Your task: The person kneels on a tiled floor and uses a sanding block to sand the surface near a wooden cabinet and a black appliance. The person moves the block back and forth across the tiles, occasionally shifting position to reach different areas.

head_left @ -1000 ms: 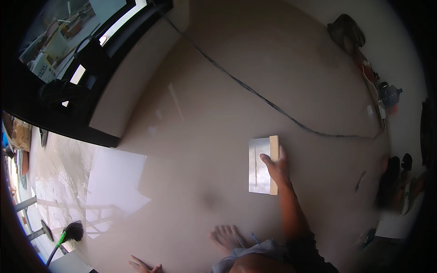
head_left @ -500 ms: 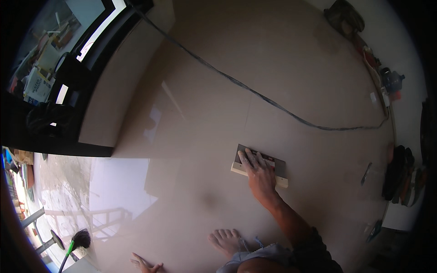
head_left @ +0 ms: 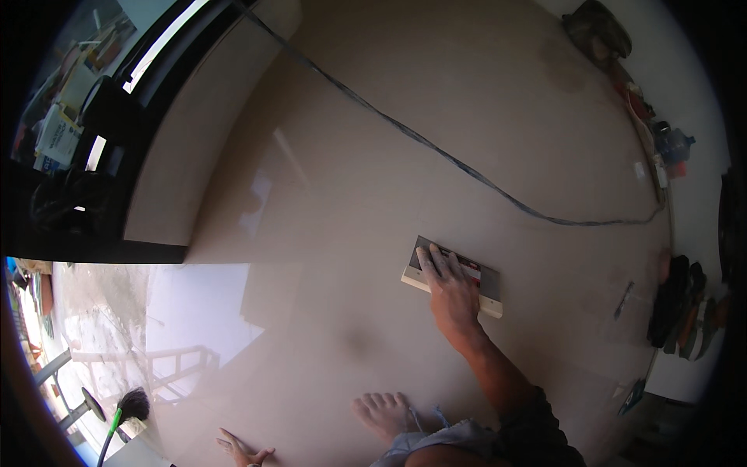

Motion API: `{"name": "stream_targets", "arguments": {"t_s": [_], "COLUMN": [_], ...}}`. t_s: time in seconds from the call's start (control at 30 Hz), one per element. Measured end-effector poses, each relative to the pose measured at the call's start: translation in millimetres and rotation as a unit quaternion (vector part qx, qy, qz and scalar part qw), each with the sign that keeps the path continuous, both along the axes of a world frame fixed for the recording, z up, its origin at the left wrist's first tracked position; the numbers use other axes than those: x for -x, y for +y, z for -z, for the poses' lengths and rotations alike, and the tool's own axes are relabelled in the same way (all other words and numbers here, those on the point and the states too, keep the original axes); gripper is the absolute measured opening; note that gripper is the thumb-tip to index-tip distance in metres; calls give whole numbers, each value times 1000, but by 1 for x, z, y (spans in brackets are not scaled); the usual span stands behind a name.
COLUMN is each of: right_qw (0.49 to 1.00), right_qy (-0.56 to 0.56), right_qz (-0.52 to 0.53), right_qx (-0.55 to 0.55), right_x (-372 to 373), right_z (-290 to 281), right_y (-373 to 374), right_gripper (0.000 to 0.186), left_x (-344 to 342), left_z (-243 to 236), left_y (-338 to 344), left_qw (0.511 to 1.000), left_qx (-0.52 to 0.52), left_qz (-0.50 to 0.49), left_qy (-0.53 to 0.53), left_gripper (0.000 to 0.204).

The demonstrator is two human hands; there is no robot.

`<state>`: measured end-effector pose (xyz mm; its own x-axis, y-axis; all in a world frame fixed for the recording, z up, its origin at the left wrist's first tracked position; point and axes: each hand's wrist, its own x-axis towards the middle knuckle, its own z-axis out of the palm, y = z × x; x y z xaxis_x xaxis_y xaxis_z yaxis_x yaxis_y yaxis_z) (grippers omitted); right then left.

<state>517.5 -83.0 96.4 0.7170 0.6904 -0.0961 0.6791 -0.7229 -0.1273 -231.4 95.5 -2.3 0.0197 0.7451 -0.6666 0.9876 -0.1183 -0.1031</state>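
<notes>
My right hand point(head_left: 454, 296) grips a wide flat scraper point(head_left: 489, 289) with a grey blade and a cream strip along its near edge. Its dusty fingers lie across the blade, and the thumb is hidden. The scraper is against the smooth beige floor point(head_left: 327, 296), slightly tilted clockwise. At the lower edge, my left hand point(head_left: 243, 450) rests on the floor with its fingers spread, holding nothing; part of it is cut off by the frame. My bare foot point(head_left: 381, 412) is on the floor between the two arms.
A dark cable point(head_left: 436, 148) runs across the floor to the right wall. Shoes point(head_left: 685, 303), a bottle point(head_left: 674, 145) and a dark bag point(head_left: 596, 33) line that wall. A black-framed doorway point(head_left: 101, 194) stands at left, with a green-handled brush point(head_left: 131, 406) below it.
My right hand and the scraper have shifted a little to the right and away from me, and the scraper has turned slightly clockwise. My left hand stays near the same place.
</notes>
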Motion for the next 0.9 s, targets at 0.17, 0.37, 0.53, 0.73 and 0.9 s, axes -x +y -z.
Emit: {"name": "stream_targets", "arguments": {"t_s": [0.17,0.37,0.53,0.73,0.9], "right_qw": [999,999,997,999,999], "right_qy": [29,24,23,11,15], "right_qz": [27,47,55,37,38], "right_qx": [0,11,45,37,23], "right_x": [-7,-6,-3,-6,-10], "right_z": [2,1,-2,3,7], "right_y": [4,7,9,6,2], "right_gripper": [78,74,76,74,75], "left_x": [-4,-12,-25,-46,-63], "left_z": [-3,-4,-8,-19,-31], "left_y": [-1,-2,-1,3,4], "left_qw": [1000,1000,1000,999,998], "left_qx": [0,-2,-6,-14,-19], "left_qz": [-8,-17,-27,-41,-52], "left_qy": [2,1,-3,-3,-2], "left_gripper": [142,143,145,147,149]}}
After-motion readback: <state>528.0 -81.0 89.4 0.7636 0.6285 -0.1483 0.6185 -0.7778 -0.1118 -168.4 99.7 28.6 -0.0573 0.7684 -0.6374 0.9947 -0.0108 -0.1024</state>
